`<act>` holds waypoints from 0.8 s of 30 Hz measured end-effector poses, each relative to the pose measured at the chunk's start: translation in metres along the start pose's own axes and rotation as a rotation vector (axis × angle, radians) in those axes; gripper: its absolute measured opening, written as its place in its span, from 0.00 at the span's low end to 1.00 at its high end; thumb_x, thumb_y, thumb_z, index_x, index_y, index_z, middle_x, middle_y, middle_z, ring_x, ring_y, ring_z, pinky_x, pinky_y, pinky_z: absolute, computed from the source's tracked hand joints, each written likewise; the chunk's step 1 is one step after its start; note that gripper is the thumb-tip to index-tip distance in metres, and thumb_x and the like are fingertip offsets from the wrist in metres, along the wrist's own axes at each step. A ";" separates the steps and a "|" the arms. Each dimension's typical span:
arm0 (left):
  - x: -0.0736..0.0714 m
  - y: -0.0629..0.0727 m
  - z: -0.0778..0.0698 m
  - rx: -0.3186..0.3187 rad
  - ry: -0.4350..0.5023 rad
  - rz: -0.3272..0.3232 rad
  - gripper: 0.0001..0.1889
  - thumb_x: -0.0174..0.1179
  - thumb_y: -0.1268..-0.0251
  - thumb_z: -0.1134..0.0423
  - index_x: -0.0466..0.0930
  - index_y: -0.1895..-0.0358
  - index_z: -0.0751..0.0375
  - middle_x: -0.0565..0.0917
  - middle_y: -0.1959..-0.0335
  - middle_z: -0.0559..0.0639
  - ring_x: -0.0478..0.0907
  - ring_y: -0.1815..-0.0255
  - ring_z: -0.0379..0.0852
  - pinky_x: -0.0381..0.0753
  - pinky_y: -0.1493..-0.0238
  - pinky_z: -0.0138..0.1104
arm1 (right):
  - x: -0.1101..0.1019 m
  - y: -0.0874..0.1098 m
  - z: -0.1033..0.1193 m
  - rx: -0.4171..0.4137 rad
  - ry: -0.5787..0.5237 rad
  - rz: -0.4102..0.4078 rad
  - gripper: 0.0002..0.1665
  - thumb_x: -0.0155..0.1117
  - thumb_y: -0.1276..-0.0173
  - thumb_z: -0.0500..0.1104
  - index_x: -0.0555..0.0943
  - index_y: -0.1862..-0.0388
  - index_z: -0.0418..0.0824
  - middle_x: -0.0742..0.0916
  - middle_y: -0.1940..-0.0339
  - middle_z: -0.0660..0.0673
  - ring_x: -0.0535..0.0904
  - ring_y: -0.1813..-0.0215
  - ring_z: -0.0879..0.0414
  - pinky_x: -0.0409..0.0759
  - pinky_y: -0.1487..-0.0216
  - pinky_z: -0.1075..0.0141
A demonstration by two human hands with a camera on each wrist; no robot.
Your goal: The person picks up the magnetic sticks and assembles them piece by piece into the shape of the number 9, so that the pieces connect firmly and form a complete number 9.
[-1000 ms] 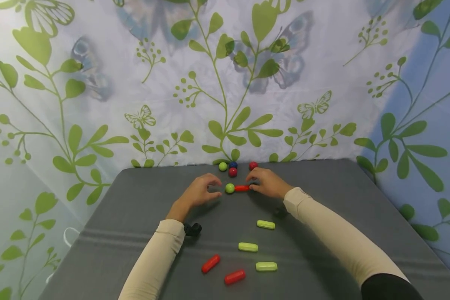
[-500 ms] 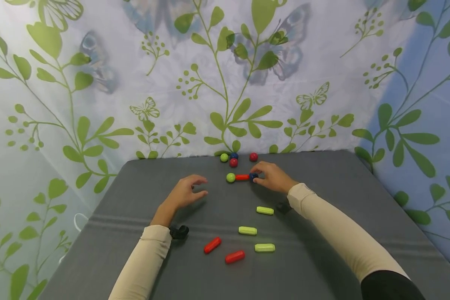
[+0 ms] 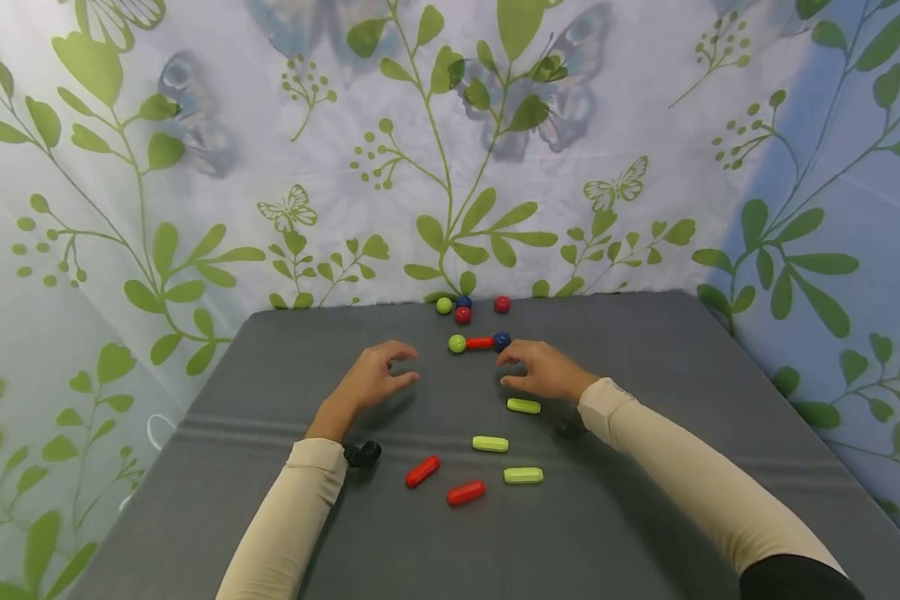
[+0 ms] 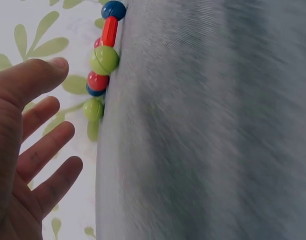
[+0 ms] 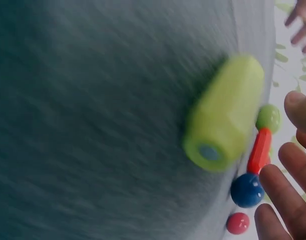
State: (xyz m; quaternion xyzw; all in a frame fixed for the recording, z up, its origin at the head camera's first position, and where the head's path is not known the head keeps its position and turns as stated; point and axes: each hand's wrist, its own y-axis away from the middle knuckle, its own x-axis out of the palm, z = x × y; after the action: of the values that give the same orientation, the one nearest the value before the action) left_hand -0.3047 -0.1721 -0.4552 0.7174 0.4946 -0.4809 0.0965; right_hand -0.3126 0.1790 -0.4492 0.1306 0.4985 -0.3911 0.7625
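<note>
A red rod (image 3: 480, 342) touches a lime-green ball (image 3: 457, 343) at nine o'clock, blue ball (image 3: 502, 342) at three; left hand (image 3: 371, 379) at eight, right hand (image 3: 543, 369) at four, both released, loosely curved

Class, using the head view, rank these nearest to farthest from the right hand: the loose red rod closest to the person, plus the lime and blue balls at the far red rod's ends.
1. Blue ball: beside the right hand.
2. Lime ball: left end of the far red rod.
3. Loose red rod: down in the foreground.
</note>
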 end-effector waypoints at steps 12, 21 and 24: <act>0.026 -0.075 -0.003 0.165 -0.057 0.020 0.16 0.71 0.38 0.69 0.86 0.47 0.63 0.84 0.46 0.57 0.80 0.44 0.55 0.78 0.43 0.49 | 0.014 0.044 0.017 -0.032 0.056 -0.006 0.13 0.75 0.34 0.45 0.85 0.52 0.45 0.84 0.55 0.52 0.81 0.55 0.58 0.81 0.53 0.59; 0.049 -0.101 0.005 0.103 -0.105 0.174 0.12 0.68 0.34 0.67 0.87 0.48 0.62 0.84 0.45 0.56 0.78 0.42 0.55 0.74 0.38 0.48 | 0.018 0.068 0.019 0.054 0.121 -0.010 0.09 0.75 0.34 0.40 0.84 0.58 0.48 0.81 0.60 0.55 0.76 0.63 0.62 0.79 0.61 0.64; 0.056 -0.104 0.007 0.087 -0.099 0.189 0.12 0.68 0.33 0.67 0.87 0.48 0.59 0.84 0.46 0.54 0.80 0.47 0.52 0.78 0.43 0.47 | 0.017 0.070 0.020 0.087 0.118 -0.014 0.09 0.74 0.34 0.39 0.83 0.59 0.48 0.81 0.61 0.55 0.77 0.63 0.63 0.79 0.61 0.64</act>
State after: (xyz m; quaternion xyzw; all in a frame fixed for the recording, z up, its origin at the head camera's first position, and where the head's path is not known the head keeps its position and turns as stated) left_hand -0.3896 -0.0907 -0.4678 0.7397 0.3982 -0.5256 0.1345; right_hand -0.2446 0.2056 -0.4676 0.1830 0.5260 -0.4091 0.7228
